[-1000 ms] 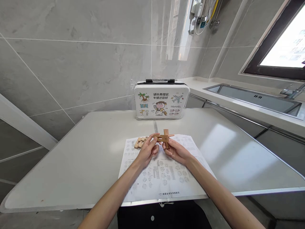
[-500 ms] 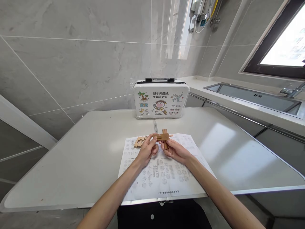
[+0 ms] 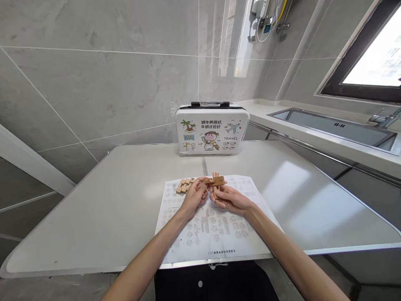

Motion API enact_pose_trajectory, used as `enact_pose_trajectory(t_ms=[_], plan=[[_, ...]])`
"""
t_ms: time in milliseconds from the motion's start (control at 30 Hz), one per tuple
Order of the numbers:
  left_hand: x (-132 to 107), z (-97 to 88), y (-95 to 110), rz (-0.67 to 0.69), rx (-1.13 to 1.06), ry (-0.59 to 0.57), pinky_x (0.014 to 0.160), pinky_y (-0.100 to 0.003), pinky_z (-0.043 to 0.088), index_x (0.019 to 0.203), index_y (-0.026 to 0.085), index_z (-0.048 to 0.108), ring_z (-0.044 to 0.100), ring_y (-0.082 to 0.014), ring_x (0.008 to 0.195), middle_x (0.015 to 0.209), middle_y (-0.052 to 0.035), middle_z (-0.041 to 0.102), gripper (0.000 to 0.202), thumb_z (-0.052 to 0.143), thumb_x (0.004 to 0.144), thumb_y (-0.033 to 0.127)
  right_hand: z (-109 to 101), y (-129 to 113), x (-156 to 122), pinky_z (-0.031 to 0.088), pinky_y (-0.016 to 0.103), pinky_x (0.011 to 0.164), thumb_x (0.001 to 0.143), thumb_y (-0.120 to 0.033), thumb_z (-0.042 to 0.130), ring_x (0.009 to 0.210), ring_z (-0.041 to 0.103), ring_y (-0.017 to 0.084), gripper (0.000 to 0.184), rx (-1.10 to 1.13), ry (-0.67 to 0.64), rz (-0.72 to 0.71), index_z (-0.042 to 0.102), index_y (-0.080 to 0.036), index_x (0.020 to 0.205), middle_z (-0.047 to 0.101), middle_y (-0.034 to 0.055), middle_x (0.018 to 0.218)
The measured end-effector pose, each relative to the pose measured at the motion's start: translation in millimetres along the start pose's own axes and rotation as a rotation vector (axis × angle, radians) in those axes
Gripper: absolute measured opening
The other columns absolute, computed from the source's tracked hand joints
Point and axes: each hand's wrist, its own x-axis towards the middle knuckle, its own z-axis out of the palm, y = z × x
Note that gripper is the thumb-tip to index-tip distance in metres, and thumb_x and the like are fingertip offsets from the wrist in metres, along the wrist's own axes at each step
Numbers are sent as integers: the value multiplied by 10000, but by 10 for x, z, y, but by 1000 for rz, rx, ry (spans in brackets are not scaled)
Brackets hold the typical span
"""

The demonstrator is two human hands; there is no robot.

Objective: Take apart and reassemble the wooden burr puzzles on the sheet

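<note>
Crossed wooden puzzle pieces [image 3: 219, 180] are held between my two hands above a printed sheet. My left hand [image 3: 194, 195] pinches the left end of the piece that lies crosswise. Fingers of my right hand [image 3: 230, 198] are closed round the lower end of the upright piece. How the pieces lock at the crossing is partly hidden by my fingers. Beside my left hand, several loose wooden puzzle pieces [image 3: 184, 185] lie together on the instruction sheet [image 3: 200, 246], which carries small diagrams and text.
A white cartoon-printed case [image 3: 213, 130] with a black handle stands at the back of the white folding table [image 3: 103, 217]. To the right is a counter with a sink [image 3: 335, 125] below a window. A grey tiled wall rises behind.
The crossed wooden pieces have turned slightly and the crosswise piece now slants up to the right. Both hands have shifted a little and keep their hold.
</note>
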Motion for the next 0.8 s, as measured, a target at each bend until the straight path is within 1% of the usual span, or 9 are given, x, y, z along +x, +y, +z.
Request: enact_pose_trajectory(t_ms=[100, 233, 300, 367, 433, 533, 633, 700, 800], plan=[[-16, 31, 14, 1, 35, -37, 436, -198, 220, 1148, 192, 640, 410, -60, 477, 680, 47, 549, 477, 719, 887, 584, -27, 5, -18, 422, 205, 549, 965, -405, 735, 588, 528, 75, 267, -15, -31, 26, 651, -152, 973, 690, 66, 942], [-29, 54, 25, 7, 83, -61, 452, -214, 235, 1128, 173, 644, 446, -73, 453, 618, 52, 542, 484, 696, 902, 597, -102, 51, -20, 356, 185, 413, 990, -465, 685, 455, 495, 48, 350, -66, -84, 90, 676, -116, 1004, 751, 103, 920], [-25, 42, 18, 6, 82, -74, 463, -214, 248, 1141, 171, 652, 435, -71, 449, 607, 59, 528, 485, 704, 900, 588, -127, 80, -11, 388, 187, 407, 967, -505, 702, 457, 552, 64, 393, -63, -90, 111, 669, -116, 1013, 772, 122, 929], [-14, 20, 1, 0, 76, -93, 462, -212, 232, 1167, 170, 658, 403, -64, 443, 596, 68, 501, 486, 708, 903, 576, -139, 105, -2, 427, 189, 421, 932, -530, 737, 516, 634, 99, 418, -51, -76, 115, 660, -127, 1013, 782, 129, 939], [-3, -2, -19, -6, 61, -118, 454, -208, 200, 1201, 172, 657, 366, -57, 441, 598, 71, 481, 491, 696, 917, 571, -140, 117, 3, 453, 193, 437, 925, -538, 743, 522, 649, 108, 420, -53, -62, 109, 661, -132, 991, 782, 111, 882], [10, -23, -36, -13, 21, -124, 446, -200, 186, 1232, 180, 657, 315, -46, 453, 638, 65, 478, 510, 695, 916, 579, -122, 100, -2, 440, 200, 423, 935, -568, 715, 424, 566, 81, 440, -80, -60, 90, 662, -132, 901, 746, 63, 744], [14, -22, -27, -33, -18, -121, 440, -191, 188, 1234, 190, 655, 284, -39, 461, 676, 63, 469, 528, 704, 901, 598, -88, 58, -5, 358, 189, 380, 934, -591, 699, 359, 471, 45, 459, -104, -19, 60, 620, -154, 819, 727, 43, 731], [14, -9, -15, -21, -25, -95, 433, -190, 179, 1209, 191, 645, 272, -38, 453, 664, 72, 448, 531, 707, 891, 612, -72, 36, 2, 301, 179, 362, 939, -588, 692, 334, 405, 28, 448, -101, 37, 40, 592, -168, 818, 695, 11, 688], [13, 15, -6, 29, -11, -30, 427, -186, 178, 1199, 214, 594, 274, -45, 441, 629, 93, 426, 522, 720, 881, 607, -73, 28, 20, 261, 172, 355, 947, -586, 675, 320, 304, 21, 432, -74, 118, 8, 572, -182, 835, 580, -60, 570]])
